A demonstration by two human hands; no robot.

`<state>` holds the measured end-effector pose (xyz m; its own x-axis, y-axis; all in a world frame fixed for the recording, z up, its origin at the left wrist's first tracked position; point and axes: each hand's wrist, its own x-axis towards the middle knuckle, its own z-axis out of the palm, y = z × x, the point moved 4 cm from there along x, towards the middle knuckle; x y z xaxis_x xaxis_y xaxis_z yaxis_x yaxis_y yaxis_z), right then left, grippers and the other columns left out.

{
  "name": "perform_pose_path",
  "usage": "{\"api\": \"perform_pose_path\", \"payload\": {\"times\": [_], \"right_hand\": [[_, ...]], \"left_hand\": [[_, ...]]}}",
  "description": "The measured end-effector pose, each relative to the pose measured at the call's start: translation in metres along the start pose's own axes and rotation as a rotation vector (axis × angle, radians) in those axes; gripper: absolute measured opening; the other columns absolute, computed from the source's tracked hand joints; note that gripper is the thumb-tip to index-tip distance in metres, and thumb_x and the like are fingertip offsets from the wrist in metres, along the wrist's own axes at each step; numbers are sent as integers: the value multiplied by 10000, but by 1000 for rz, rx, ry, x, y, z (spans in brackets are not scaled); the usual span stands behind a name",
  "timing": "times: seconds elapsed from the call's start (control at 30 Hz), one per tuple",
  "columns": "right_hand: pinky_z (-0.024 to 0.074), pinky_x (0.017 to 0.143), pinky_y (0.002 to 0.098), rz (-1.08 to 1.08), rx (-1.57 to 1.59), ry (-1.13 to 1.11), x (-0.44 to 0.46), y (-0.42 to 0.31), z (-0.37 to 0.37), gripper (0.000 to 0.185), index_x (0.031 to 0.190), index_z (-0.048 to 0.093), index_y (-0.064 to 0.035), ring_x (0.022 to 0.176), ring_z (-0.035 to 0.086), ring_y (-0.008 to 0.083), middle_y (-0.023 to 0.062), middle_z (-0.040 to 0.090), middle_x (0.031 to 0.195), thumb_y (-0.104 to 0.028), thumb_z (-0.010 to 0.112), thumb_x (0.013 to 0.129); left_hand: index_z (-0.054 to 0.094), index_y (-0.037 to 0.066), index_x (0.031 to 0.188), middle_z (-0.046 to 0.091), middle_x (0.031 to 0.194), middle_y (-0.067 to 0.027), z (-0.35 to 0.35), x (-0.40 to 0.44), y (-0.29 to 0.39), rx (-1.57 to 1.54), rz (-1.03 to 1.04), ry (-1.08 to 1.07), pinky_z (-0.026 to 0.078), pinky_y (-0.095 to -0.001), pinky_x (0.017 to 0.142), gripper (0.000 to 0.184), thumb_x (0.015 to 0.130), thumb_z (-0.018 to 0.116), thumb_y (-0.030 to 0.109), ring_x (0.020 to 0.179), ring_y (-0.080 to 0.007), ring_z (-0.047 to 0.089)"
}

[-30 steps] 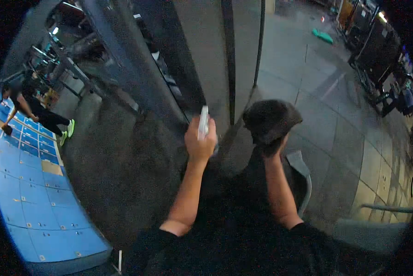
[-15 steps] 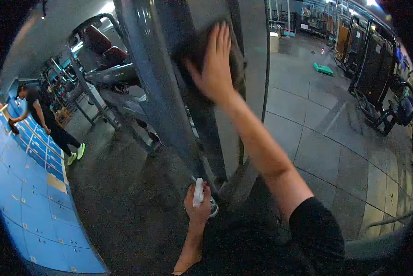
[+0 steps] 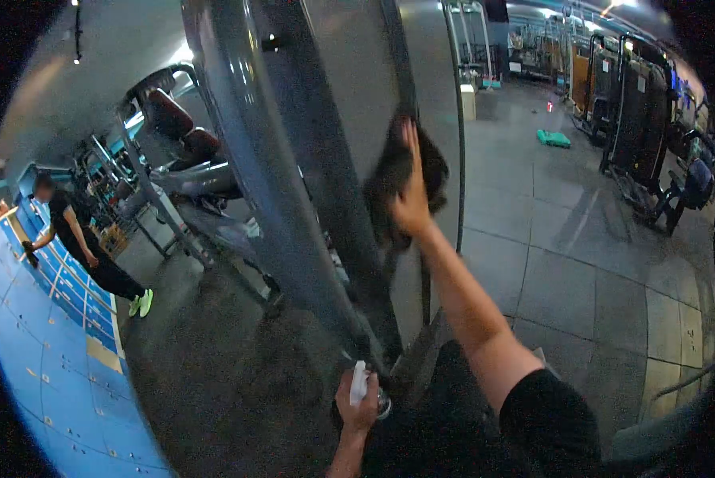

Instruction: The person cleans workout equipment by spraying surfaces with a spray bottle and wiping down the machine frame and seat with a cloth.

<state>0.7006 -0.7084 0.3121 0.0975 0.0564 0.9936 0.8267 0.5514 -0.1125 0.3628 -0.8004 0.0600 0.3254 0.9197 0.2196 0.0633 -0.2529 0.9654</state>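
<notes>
My right hand (image 3: 415,187) presses a dark cloth (image 3: 432,166) against the grey side panel (image 3: 357,72) of a tall gym machine. Its fingers point up, straight and close together, seen mostly edge-on, and the cloth bunches out on both sides of them. Low in the view, my left hand (image 3: 359,406) is wrapped round a spray bottle (image 3: 359,382) with a white trigger head. Most of the bottle's body is hidden by the hand and my dark clothing. The bottle is close to the foot of the machine's dark upright (image 3: 270,159).
At left, a person (image 3: 74,231) in dark clothes and bright shoes reaches towards blue lockers (image 3: 55,358). A padded exercise machine (image 3: 170,111) stands behind the upright. On the tiled floor at right lies a green object (image 3: 553,139), near more gym machines (image 3: 640,111).
My right hand has slid down and to the right along the panel with the cloth, turning more edge-on. My left hand and the spray bottle appear lower and farther right; the view has shifted too.
</notes>
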Motion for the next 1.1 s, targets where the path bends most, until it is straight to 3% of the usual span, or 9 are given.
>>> {"api": "perform_pose_path", "payload": {"times": [0.07, 0.3, 0.47, 0.63, 0.67, 0.73, 0.8, 1.0, 1.1], "right_hand": [[42, 1285, 494, 108, 26, 18, -60, 5, 3, 1006, 1615, 176, 59, 1598, 102, 394, 255, 167, 1704, -218, 555, 725], [65, 1271, 523, 299, -30, 6, -152, -6, 8, 968, 1627, 102, 63, 1591, 67, 432, 256, 108, 1712, -543, 501, 986], [62, 1280, 503, 132, -121, -16, 41, -28, 10, 912, 1629, 76, 60, 1595, 49, 420, 258, 78, 1715, -448, 514, 1012], [166, 1283, 448, -234, -172, 135, 315, -37, 14, 838, 1635, 166, -2, 1581, 143, 389, 223, 180, 1703, -502, 501, 1051], [102, 1286, 488, -61, 7, 127, 352, -6, 24, 1056, 1606, 148, 93, 1577, 114, 434, 329, 153, 1670, -596, 627, 965], [142, 1278, 509, -32, -84, 115, 359, -17, 24, 967, 1580, 208, 122, 1563, 149, 455, 341, 196, 1654, -543, 595, 994], [153, 1282, 451, -215, -65, 152, 309, -44, 16, 871, 1630, 179, 13, 1585, 144, 381, 236, 166, 1704, -494, 553, 1030], [93, 1255, 600, 63, -268, 44, 20, -73, 29, 1096, 1604, 87, 101, 1561, 90, 511, 361, 91, 1668, -381, 756, 882], [98, 1262, 584, 185, -340, 18, -12, -77, 42, 1093, 1579, 91, 141, 1543, 109, 544, 390, 123, 1643, -290, 789, 857]], "left_hand": [[669, 35, 1146, 733, 983, -120, 2, 3, -15, 73, 114, 39, 577, -392, 774, 284, 962, 703, 249, 910, -244, 734], [602, 20, 1289, 672, 1198, -171, 11, 37, 13, 196, 380, -60, 574, -390, 790, 395, 967, 692, 231, 906, -283, 715], [466, 32, 1400, 648, 1224, -156, 12, 54, 29, 237, 446, -73, 577, -384, 794, 527, 969, 704, 219, 901, -280, 715], [406, 48, 1291, 667, 1077, -102, 12, 69, 26, -30, 203, -157, 572, -369, 763, 484, 965, 720, 219, 876, -205, 705], [406, 48, 1291, 667, 1077, -102, 12, 72, 24, -23, 207, -160, 572, -369, 763, 484, 965, 720, 219, 876, -205, 705], [418, 44, 1266, 668, 1014, -88, 10, 73, 18, -49, 199, -141, 562, -362, 755, 473, 960, 729, 227, 849, -185, 690], [416, 44, 1266, 667, 1012, -92, 10, 70, 23, -30, 178, -135, 555, -355, 756, 479, 959, 732, 233, 840, -182, 683], [436, 54, 1228, 638, 1013, -100, 8, 76, 4, -35, 202, -136, 537, -347, 734, 452, 954, 752, 226, 823, -155, 647], [440, 57, 1220, 622, 1019, -102, 12, 72, 25, -18, 215, -105, 534, -340, 713, 451, 948, 764, 212, 822, -148, 634]]}}
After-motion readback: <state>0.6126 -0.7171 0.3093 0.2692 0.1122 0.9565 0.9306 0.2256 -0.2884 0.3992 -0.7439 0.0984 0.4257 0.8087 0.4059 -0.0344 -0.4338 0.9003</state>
